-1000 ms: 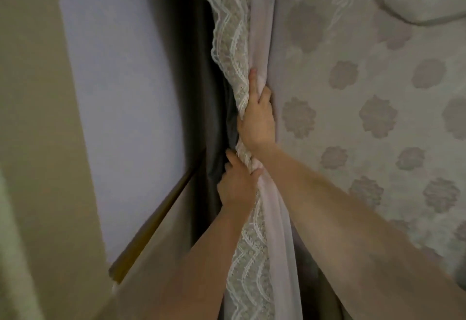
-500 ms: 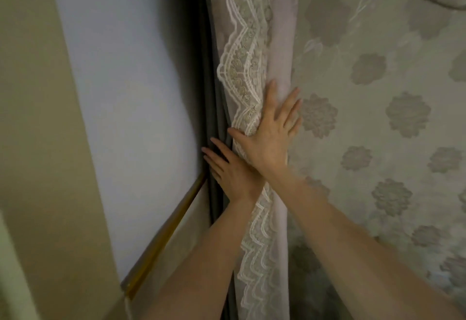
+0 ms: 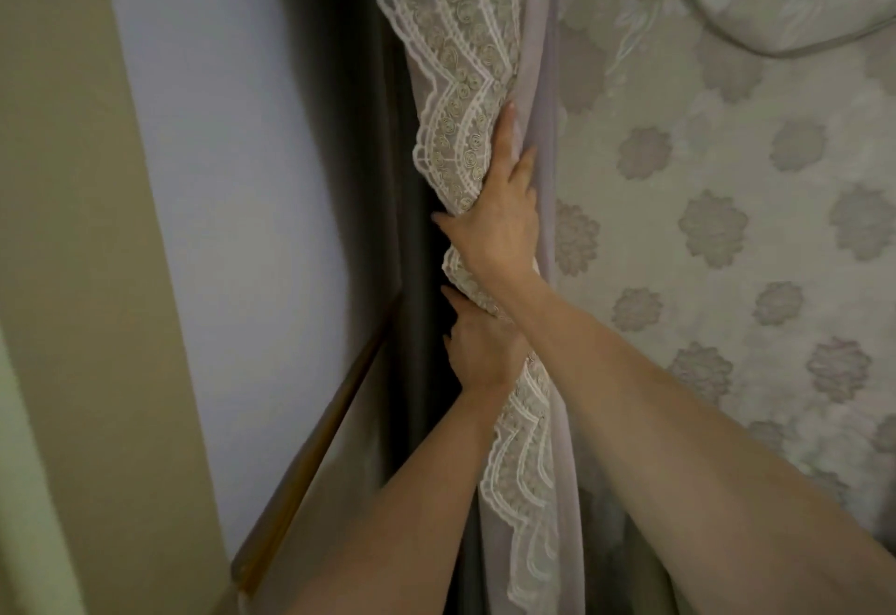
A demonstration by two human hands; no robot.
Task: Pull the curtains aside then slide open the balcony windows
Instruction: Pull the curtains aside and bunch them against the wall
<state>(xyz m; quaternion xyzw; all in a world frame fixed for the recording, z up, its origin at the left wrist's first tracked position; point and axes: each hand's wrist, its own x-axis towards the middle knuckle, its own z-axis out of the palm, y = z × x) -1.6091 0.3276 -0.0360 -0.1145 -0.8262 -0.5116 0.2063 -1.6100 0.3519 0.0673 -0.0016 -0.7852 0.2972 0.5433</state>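
The right hand (image 3: 499, 221) grips the lace curtain (image 3: 456, 81), fingers curled round it. At 6 o'clock, the left hand (image 3: 480, 348) squeezes it too.

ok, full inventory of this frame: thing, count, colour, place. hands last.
sheer curtain with scalloped lace edge: 1, white and cream, centre, hanging top to bottom
heavy flower-patterned curtain: 1, pale grey-beige with mauve flowers, right half
dark grey curtain panel: 1, dark grey, just left of the lace edge
plain wall: 1, pale bluish-white, left of centre
wooden rail: 1, brown, slanting along the wall's lower part
beige panel: 1, beige, far left
right hand: 1, bare, centre, gripping the lace edge
left hand: 1, bare, directly below the right hand, gripping the same edge
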